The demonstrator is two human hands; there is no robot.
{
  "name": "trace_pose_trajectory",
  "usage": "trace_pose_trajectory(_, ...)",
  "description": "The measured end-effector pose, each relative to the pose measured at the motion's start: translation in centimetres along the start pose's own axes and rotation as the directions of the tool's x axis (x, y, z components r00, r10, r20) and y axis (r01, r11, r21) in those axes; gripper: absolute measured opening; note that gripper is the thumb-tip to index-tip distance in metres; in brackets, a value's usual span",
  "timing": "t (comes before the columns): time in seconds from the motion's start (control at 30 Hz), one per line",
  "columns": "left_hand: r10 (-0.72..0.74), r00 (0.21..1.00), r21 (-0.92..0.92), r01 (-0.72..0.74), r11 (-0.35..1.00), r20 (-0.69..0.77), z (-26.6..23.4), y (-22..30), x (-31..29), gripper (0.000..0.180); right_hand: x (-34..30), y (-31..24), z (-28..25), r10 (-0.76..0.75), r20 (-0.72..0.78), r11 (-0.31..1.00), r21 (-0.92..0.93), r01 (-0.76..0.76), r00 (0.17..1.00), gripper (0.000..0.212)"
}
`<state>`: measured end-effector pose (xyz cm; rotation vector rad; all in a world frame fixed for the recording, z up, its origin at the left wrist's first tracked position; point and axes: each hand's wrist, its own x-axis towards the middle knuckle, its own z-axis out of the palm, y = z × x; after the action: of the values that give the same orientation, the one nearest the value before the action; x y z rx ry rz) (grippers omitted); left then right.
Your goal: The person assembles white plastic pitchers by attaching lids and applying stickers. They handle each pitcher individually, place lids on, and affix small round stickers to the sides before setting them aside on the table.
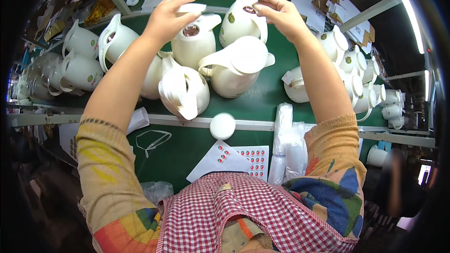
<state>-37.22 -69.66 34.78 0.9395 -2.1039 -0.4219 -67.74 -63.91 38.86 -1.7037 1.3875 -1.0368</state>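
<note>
My left hand (168, 16) is closed, its thumb and fingers pinching a flat white lid (193, 8) above a white jug (192, 49) with an uncovered, shiny opening. My right hand (281, 15) curls its thumb and fingertips at the top of another white jug (239, 24), beside its opening; what lies between those fingers is hard to make out. Closer to me stand a lidded jug (236, 82) and a jug with a raised handle (197, 91). A round white lid (222, 126) rests by the metal strip at the table's near part.
More white jugs (82, 71) crowd the left, and others (335, 44) stand at the right. Sticker sheets (258, 157), clear plastic bags (283, 145) and a loose white band (152, 143) lie on the green table (253, 107). Papers and cardboard (342, 11) sit at the far right.
</note>
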Motion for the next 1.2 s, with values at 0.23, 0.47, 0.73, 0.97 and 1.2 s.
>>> trace_pose_trajectory(0.23, 0.022, 0.936, 0.434, -0.183, 0.882, 0.350, 3.2, -3.0, -4.6, 0.063, -15.5, 0.8, 5.8, -0.492, 0.311, 0.854, -0.008, 0.520, 0.813, 0.020)
trace_pose_trajectory(0.47, -0.014, 0.999, -0.037, 0.015, 0.999, 0.029, -4.3, 1.4, -7.3, 0.055, -29.3, 8.1, 24.5, -0.214, 0.704, 0.942, -0.034, 0.334, 0.677, 0.073)
trace_pose_trajectory(0.73, -0.186, 0.952, -0.238, 0.128, 0.963, -0.243, -5.3, 9.7, -24.4, 0.023, -30.1, 9.0, 28.7, -0.015, 0.852, 0.866, -0.251, 0.433, 0.523, 0.060)
trace_pose_trajectory(0.97, -0.259, 0.951, -0.492, 0.310, 0.814, 0.169, -0.5, 14.7, -28.1, 0.019, -27.8, 8.7, 16.9, 0.157, 0.745, 0.336, 0.577, -0.745, 0.648, 0.063)
trace_pose_trajectory(1.2, -0.224, 0.968, -0.338, 0.248, 0.908, 0.110, 3.4, 15.4, -17.1, 0.053, -12.6, 3.8, 0.6, 0.013, -0.137, 0.647, 0.756, 0.096, 0.991, 0.052)
